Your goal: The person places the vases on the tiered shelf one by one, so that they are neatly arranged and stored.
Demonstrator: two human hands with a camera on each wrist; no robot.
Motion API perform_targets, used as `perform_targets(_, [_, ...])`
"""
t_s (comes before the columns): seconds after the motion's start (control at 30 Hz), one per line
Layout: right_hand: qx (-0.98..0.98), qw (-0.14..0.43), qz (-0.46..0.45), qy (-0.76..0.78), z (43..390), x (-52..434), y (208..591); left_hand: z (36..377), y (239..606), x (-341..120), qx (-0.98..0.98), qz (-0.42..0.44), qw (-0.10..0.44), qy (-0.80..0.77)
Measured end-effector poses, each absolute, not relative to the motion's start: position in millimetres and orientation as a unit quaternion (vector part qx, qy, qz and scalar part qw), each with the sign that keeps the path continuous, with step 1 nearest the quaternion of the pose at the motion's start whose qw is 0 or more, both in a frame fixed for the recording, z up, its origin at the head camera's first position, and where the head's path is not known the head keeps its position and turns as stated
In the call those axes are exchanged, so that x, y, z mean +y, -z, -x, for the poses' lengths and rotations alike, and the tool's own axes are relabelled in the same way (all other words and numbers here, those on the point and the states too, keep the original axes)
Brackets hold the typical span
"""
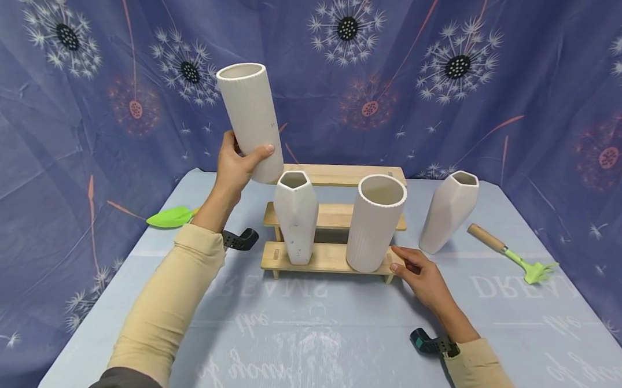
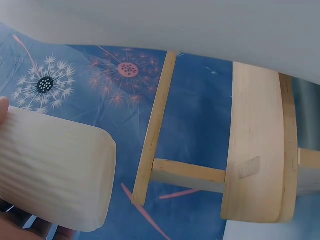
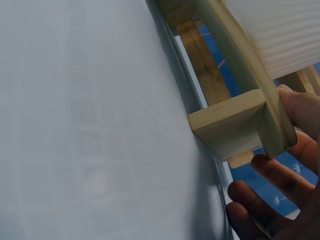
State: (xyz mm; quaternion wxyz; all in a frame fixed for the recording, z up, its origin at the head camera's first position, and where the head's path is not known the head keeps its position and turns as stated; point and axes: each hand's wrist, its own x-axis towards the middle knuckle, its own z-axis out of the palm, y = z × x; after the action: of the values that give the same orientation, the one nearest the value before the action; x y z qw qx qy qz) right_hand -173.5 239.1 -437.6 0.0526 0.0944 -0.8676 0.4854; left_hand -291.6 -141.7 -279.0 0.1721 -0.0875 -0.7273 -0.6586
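My left hand (image 1: 242,156) grips a ribbed white cylinder vase (image 1: 249,119) by its lower end and holds it tilted in the air, above the left side of a wooden stepped shelf (image 1: 336,217). The left wrist view shows that vase (image 2: 50,175) close up, with the shelf (image 2: 255,150) behind it. On the lowest step stand a faceted white vase (image 1: 295,216) and a second ribbed cylinder vase (image 1: 374,223). My right hand (image 1: 399,261) rests on the table with relaxed fingers (image 3: 272,172), its thumb and fingertips touching the right end of the lowest step (image 3: 235,125).
Another faceted white vase (image 1: 450,211) stands on the table right of the shelf. A green hand rake (image 1: 514,255) with a wooden handle lies at the far right, and a green trowel (image 1: 171,217) at the left. A blue dandelion-print cloth (image 1: 336,328) covers the table and backdrop.
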Motion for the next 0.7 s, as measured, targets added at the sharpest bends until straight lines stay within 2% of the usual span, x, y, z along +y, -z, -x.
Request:
perform_targets(0.1, [-0.872,0.049,-0.09,-0.48,167.2,233.6,424.8,294.5,278.7,-138.1,-0.727,0.092,0.169,0.66])
perform_targets(0.7, [-0.872,0.052,-0.092,-0.479,167.1,234.0,424.9,303.4,278.8,-121.3,-0.756,0.101,0.131,0.633])
